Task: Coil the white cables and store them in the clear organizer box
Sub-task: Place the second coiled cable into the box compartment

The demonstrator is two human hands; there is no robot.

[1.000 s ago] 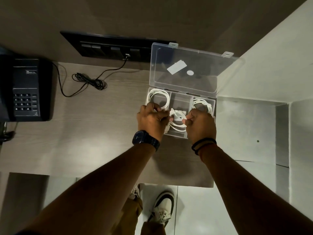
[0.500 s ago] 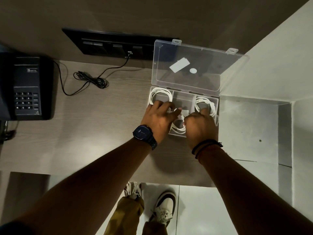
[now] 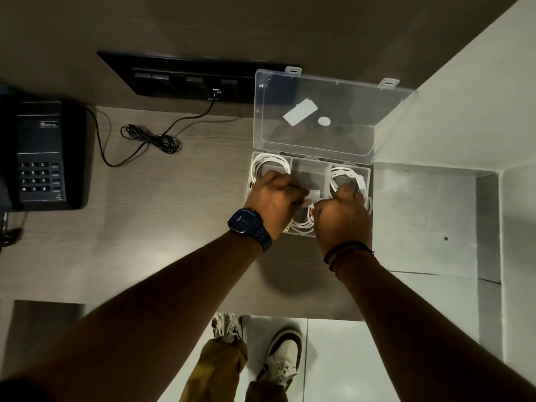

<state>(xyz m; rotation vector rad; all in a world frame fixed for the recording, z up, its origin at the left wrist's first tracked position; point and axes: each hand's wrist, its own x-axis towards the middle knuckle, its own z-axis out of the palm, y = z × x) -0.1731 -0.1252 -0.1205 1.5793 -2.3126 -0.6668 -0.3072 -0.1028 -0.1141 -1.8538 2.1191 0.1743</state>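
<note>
Right of centre, our left hand and right hand curled, pinching the white cable coil in the lower-middle compartment of the clear organizer box; we judged pressing its loops flat wisest.

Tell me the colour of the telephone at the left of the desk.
The telephone is black, seen best in the head view.

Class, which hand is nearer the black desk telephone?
Left. The left hand is right of the black desk telephone, over the clear organizer box; the right hand, farther right.
</note>
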